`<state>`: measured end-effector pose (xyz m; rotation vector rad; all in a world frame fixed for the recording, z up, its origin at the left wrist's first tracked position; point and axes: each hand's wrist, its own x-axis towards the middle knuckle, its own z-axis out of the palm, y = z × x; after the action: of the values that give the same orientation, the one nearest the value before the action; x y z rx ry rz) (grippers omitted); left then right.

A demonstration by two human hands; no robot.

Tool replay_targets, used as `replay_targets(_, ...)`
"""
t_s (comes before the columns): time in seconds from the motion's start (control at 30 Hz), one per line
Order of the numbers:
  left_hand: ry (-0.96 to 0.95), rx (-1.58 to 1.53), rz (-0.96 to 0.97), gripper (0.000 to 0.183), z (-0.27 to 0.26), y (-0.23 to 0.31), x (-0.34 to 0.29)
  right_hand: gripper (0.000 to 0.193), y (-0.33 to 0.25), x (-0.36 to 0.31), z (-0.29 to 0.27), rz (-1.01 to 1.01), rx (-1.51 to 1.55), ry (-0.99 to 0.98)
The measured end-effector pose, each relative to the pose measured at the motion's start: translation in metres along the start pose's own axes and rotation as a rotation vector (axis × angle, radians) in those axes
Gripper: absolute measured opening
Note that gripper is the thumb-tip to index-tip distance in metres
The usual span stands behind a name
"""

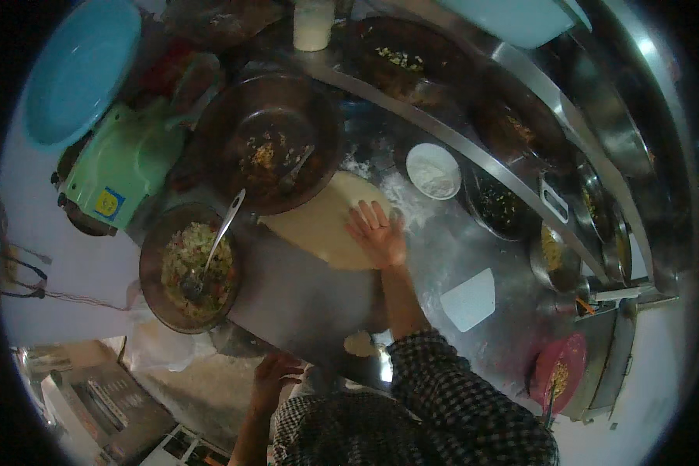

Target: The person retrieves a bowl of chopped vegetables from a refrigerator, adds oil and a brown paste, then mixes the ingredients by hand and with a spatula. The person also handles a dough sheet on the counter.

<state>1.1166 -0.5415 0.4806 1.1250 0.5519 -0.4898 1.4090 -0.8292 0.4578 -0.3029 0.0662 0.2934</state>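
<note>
A wide pale sheet of dough [307, 229] lies on the metal worktop, its far left part hidden behind a large brown bowl. My right hand [377, 233] rests on the dough's right side with fingers spread, holding nothing. Down by the table's near edge, close to my body, is my left hand [274, 379]; its fingers are loosely stretched out and nothing shows in them. Loose flour and a white bowl of flour [433, 171] are beyond my right hand. To its right lies a flat white dough scraper [469, 300]. A small dough piece [359, 343] sits near the front edge.
The large brown bowl [268, 116] holds food scraps and a spoon. Left of the dough stands a bowl of chopped vegetables [177, 264] with a metal spoon [227, 225]. A green appliance [128, 163] and blue basin [81, 74] are farther left. Food pans line the right; a pink bowl [547, 369] is nearer.
</note>
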Motion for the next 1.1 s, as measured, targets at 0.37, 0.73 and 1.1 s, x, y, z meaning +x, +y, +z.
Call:
replay_targets(0.37,0.032,0.001,0.020,0.040,0.008,0.014,0.003,0.060,0.046,0.022,-0.012,0.004,-1.543,0.157)
replay_targets(0.73,0.007,-0.105,-0.035,0.037,-0.011,0.015,-0.001,0.063,0.051,0.036,-0.006,-0.306,-1.779,0.050)
replay_targets(1.1,-0.023,0.143,-0.016,0.038,-0.073,0.055,0.023,0.059,0.090,0.030,0.007,-0.349,-0.061,0.328)
